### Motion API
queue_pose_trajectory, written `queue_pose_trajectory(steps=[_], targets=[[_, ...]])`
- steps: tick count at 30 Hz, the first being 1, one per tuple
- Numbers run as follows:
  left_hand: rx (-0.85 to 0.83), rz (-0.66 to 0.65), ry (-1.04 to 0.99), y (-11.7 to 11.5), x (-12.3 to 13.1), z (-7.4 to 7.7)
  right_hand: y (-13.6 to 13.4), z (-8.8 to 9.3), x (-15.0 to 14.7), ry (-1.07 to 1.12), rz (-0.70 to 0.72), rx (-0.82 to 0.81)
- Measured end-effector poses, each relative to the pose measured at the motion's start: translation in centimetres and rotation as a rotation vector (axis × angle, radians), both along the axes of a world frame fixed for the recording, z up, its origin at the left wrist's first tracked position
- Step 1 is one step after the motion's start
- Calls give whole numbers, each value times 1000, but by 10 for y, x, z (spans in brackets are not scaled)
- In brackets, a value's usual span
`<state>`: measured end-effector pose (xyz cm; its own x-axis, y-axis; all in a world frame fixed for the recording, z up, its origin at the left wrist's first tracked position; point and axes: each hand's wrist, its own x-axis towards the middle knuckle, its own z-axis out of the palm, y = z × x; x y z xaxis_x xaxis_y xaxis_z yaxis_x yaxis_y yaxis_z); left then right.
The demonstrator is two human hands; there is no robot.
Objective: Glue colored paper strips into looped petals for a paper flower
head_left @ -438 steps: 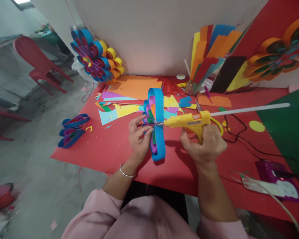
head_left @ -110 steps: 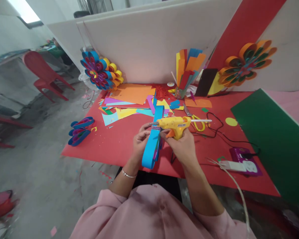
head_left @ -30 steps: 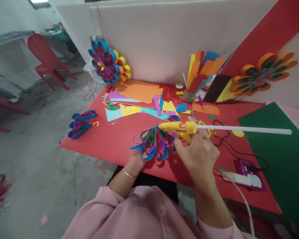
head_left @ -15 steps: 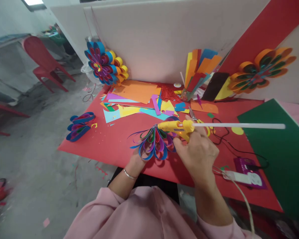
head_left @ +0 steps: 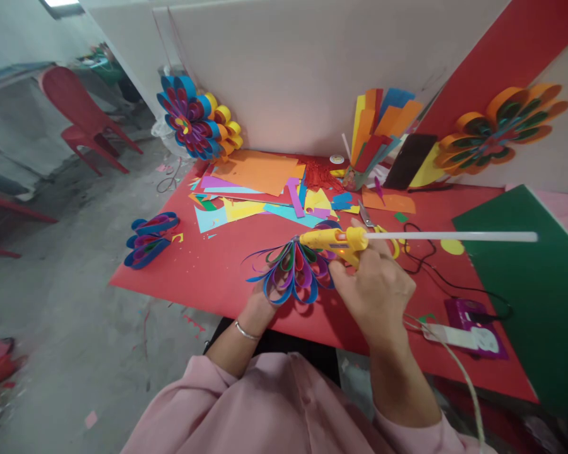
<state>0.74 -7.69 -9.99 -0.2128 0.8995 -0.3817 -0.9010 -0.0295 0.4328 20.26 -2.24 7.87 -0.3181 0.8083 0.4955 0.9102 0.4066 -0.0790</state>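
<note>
My left hand point(head_left: 264, 302) supports a paper flower point(head_left: 297, 277) from below, its fingers mostly behind the loops. The flower is a fan of looped strips in blue, purple, green and red. Closed round a yellow glue gun point(head_left: 329, 239), my right hand point(head_left: 376, 284) keeps the nozzle at the point where the loops meet. A long white glue stick point(head_left: 454, 237) sticks out of the gun's back. Beyond the right hand lie scissors point(head_left: 392, 243) with yellow handles. Another looped paper piece point(head_left: 151, 239), blue and purple, rests at the table's left.
Coloured paper sheets point(head_left: 260, 173) are piled at the back of the red table point(head_left: 203, 268). Paper strips point(head_left: 381, 129) stand in a jar, with a dark phone point(head_left: 411, 161) beside them. A power strip point(head_left: 473, 331) and cords lie right. Finished flowers point(head_left: 189, 123) hang at the back left.
The camera view has shifted very slightly. Both hands, the paper flower and the glue gun keep the same pose, with the nozzle still at the flower's centre.
</note>
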Motion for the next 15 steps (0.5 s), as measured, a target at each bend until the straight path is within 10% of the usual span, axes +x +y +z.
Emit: queue_pose_trajectory(steps=[15], targets=[[44,-35,-115,-1,5,16,1,3,-1,-30,-24,-7]])
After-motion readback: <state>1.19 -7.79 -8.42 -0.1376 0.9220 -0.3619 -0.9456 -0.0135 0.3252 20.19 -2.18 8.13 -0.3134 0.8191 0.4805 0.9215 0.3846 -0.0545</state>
